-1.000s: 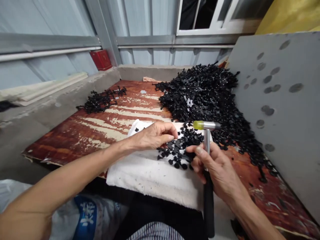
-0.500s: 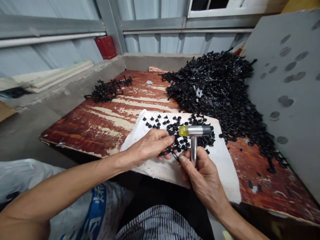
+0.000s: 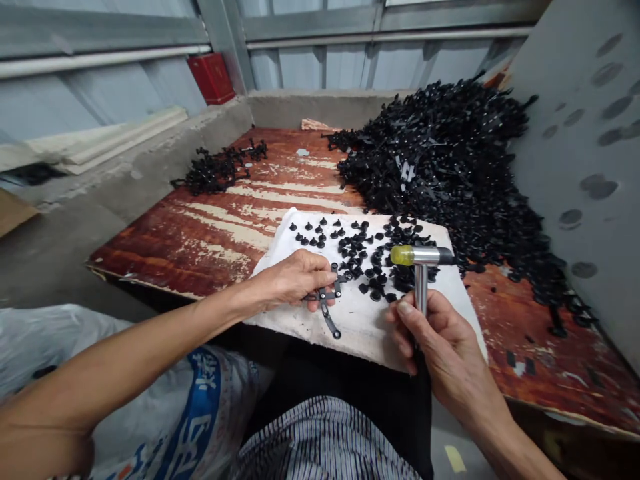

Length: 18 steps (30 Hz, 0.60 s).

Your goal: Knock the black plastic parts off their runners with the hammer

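Note:
My left hand (image 3: 293,279) is closed on a black plastic sprue frame (image 3: 327,303), pressing it onto a white cloth pad (image 3: 367,320) near the pad's front edge. My right hand (image 3: 433,333) grips the metal shaft of a small hammer (image 3: 420,257) with a yellow tip, its head held just above the pad. Several loose black button-like parts (image 3: 367,257) lie scattered on the pad between the hammer and the far edge.
The pad lies on a worn red wooden board (image 3: 210,233). A big heap of black sprues (image 3: 450,167) fills the back right; a small heap (image 3: 217,170) sits back left. A grey panel (image 3: 590,153) leans at the right. A printed white sack (image 3: 200,413) lies below left.
My left hand has drawn the sprue frame toward the pad's near edge, away from the loose parts. The hammer has shifted right. The view has tilted down.

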Each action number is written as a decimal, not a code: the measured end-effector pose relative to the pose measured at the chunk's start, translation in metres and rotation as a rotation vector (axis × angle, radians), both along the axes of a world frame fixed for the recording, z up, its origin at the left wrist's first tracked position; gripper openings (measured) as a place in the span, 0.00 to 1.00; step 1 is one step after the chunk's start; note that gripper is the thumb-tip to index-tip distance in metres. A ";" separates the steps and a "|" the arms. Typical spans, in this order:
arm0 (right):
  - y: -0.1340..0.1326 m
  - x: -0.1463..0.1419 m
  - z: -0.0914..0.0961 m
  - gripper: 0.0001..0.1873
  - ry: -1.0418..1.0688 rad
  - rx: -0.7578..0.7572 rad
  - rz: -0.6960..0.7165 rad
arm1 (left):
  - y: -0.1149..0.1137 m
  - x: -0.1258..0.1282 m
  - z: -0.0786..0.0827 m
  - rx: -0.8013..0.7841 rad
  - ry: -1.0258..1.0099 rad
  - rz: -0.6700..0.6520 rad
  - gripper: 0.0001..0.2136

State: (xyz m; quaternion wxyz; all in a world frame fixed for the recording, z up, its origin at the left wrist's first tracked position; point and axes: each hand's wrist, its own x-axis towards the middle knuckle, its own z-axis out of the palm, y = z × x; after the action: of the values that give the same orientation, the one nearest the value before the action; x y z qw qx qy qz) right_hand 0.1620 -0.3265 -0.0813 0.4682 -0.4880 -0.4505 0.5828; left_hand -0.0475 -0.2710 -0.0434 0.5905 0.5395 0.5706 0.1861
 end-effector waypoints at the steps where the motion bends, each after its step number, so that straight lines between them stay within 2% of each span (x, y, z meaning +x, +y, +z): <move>1: 0.000 0.000 0.000 0.16 0.000 0.000 0.003 | 0.001 0.001 -0.001 0.026 0.013 -0.006 0.12; 5: -0.001 -0.001 0.001 0.16 -0.007 -0.006 0.004 | 0.003 0.000 -0.002 0.098 0.112 -0.014 0.14; 9: -0.002 0.000 -0.001 0.15 0.011 -0.005 0.002 | 0.000 -0.010 0.004 0.068 0.149 0.028 0.14; 13: -0.001 0.000 -0.002 0.15 -0.007 0.013 0.000 | -0.005 -0.019 0.007 0.061 0.124 0.056 0.13; 18: -0.002 -0.001 -0.001 0.16 -0.026 0.014 -0.003 | -0.006 -0.018 0.004 -0.005 0.023 0.062 0.11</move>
State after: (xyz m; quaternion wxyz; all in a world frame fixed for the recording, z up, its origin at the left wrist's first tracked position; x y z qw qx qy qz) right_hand 0.1612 -0.3287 -0.0823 0.4668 -0.4929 -0.4600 0.5723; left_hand -0.0654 -0.2774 -0.0395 0.5790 0.5222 0.5944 0.1968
